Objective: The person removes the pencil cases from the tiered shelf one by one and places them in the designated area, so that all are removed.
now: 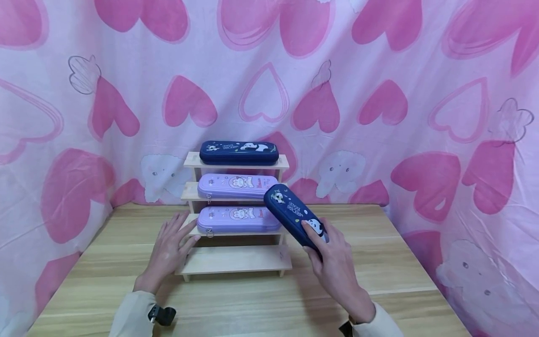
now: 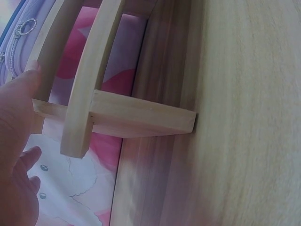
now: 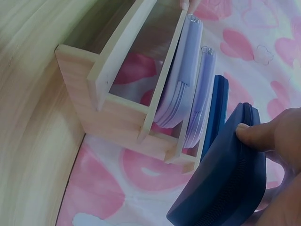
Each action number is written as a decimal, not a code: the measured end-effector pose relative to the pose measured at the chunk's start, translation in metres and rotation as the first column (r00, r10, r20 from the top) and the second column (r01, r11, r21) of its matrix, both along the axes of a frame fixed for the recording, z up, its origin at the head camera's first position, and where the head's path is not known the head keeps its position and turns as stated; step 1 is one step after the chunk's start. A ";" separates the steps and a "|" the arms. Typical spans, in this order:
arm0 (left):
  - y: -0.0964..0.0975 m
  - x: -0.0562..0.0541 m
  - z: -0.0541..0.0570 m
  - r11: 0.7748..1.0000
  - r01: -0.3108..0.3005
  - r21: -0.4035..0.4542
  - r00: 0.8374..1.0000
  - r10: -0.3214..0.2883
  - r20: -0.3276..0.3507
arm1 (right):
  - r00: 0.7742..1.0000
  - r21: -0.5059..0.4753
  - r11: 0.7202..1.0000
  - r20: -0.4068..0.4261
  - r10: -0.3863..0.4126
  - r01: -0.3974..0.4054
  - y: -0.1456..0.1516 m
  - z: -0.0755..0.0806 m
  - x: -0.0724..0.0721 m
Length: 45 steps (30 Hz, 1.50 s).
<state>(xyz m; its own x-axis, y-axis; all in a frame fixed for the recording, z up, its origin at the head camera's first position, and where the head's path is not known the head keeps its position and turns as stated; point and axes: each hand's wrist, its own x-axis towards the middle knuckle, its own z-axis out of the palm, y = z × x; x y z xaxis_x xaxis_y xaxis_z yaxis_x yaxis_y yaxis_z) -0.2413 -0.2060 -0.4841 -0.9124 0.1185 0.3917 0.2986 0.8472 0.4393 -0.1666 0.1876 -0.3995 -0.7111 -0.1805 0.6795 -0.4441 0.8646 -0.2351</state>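
My right hand [image 1: 337, 262] grips a dark blue pencil case [image 1: 290, 213] with a panda print, tilted in the air at the right side of a stepped wooden rack [image 1: 236, 260]. In the right wrist view the thumb presses on its edge beside the zipper. My left hand [image 1: 168, 243] rests its fingers by the left end of the rack's second tier from the bottom, close to a purple pencil case [image 1: 236, 220]. Above that lies another purple pencil case [image 1: 229, 185], and the top tier bears a second dark blue pencil case [image 1: 237, 153]. The lowest tier is bare.
The rack stands on a wood-grain table [image 1: 358, 281] whose back edge meets a pink curtain [image 1: 261, 93] with hearts. A black strap device [image 1: 162, 314] sits on the left wrist.
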 end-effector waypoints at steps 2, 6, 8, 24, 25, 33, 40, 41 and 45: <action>0.000 0.000 0.000 1.000 0.004 0.005 1.000 -0.004 -0.001 | 1.000 -0.009 1.000 0.014 -0.013 0.013 0.002 -0.001 -0.001; -0.001 0.001 -0.001 1.000 0.009 0.017 1.000 -0.009 -0.008 | 0.999 -0.029 0.999 0.024 -0.034 0.035 0.007 -0.002 -0.003; 0.000 0.001 -0.001 1.000 0.011 0.019 1.000 -0.010 -0.014 | 0.999 -0.036 0.998 0.025 -0.043 0.044 0.010 -0.004 -0.005; 0.000 0.002 0.000 1.000 0.013 0.026 1.000 -0.012 -0.025 | 0.985 -0.055 0.988 0.099 -0.141 0.147 0.027 -0.013 -0.015; 0.000 0.001 0.000 1.000 0.014 0.026 1.000 -0.013 -0.027 | 0.985 -0.056 0.987 0.099 -0.145 0.151 0.028 -0.013 -0.016; 0.000 0.000 -0.001 0.999 0.019 0.032 0.999 -0.018 -0.032 | 0.969 -0.067 0.978 0.165 -0.185 0.198 0.034 -0.018 -0.025; 0.000 0.001 0.000 0.999 0.021 0.037 0.999 -0.020 -0.034 | 0.952 -0.073 0.972 0.232 -0.200 0.222 0.039 -0.030 -0.034; 0.000 0.001 0.000 0.999 0.019 0.035 0.999 -0.018 -0.033 | 0.948 -0.069 0.972 0.243 -0.204 0.227 0.040 -0.031 -0.035; 0.001 0.001 0.001 1.000 0.012 0.028 1.000 -0.011 -0.018 | 0.928 -0.050 0.967 0.296 -0.225 0.250 0.040 -0.038 -0.039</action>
<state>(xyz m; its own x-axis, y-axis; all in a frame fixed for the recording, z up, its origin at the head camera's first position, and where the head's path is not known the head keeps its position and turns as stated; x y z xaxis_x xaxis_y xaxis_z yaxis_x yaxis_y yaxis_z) -0.2405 -0.2053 -0.4834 -0.9040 0.1176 0.4111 0.3163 0.8309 0.4577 -0.2057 0.2274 -0.4373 -0.8923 0.0674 0.4463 -0.1312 0.9073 -0.3995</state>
